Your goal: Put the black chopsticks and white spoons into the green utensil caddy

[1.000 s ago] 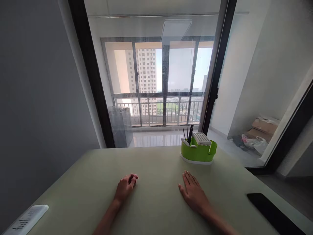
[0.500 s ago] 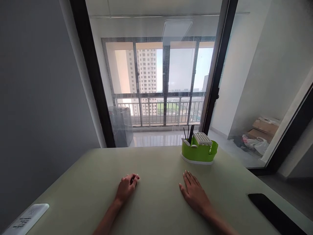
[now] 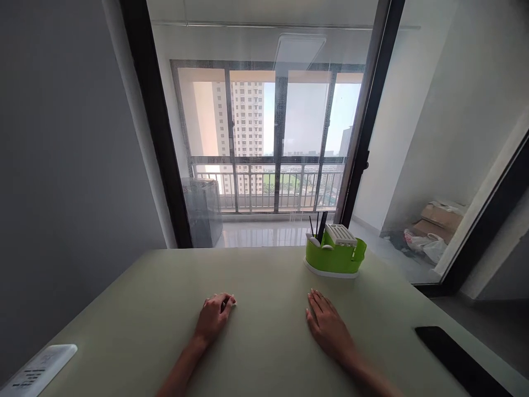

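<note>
Holder [image 3: 334, 260] sits on desk [image 3: 260, 353] just beyond right hand [image 3: 328, 326], grip flattened out, nothing held; left hand [image 3: 212, 318] curled, can't tell if grip closes fully; good resting keeps both loose.

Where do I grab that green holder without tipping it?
I'd grip the green holder low at both rounded ends: left hand from the left, right hand from the right. It stands upright, and black sticks and a white slotted top rise above its rim, so from above looks awkward.
</note>
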